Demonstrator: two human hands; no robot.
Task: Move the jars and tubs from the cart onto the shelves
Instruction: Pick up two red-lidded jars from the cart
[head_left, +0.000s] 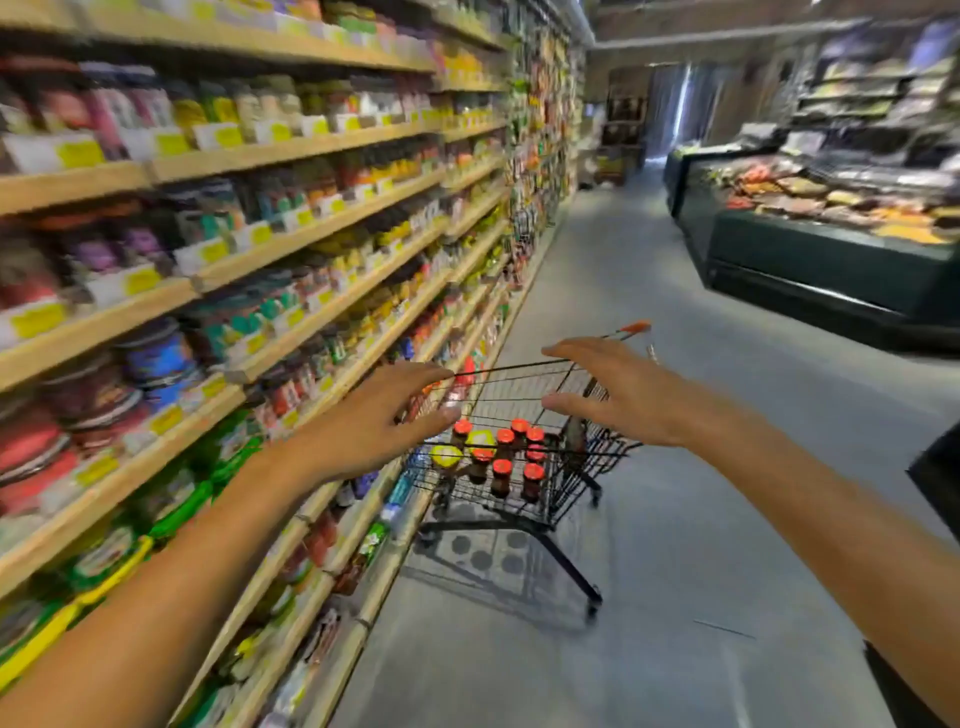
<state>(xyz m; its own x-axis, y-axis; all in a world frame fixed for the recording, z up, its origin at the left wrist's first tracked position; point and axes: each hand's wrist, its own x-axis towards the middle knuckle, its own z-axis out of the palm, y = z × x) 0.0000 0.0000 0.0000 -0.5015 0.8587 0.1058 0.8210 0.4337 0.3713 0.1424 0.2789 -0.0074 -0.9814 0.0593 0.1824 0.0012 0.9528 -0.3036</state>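
Observation:
A black wire cart (558, 486) stands in the aisle beside the wooden shelves (291, 353). Inside it are several dark jars with red lids (501, 475) and two tubs with yellow lids (447, 456). My left hand (374, 421) reaches out above the cart's left side, fingers spread and holding nothing. Over the cart's right rim hovers my right hand (618, 395), fingers straight and empty. Neither hand touches a jar. The picture is blurred by motion.
The shelves on the left are packed with jars, tubs and yellow price tags (80, 153). A dark green chilled counter (831, 260) with food stands at the right. Grey floor (675, 519) runs between them down the aisle.

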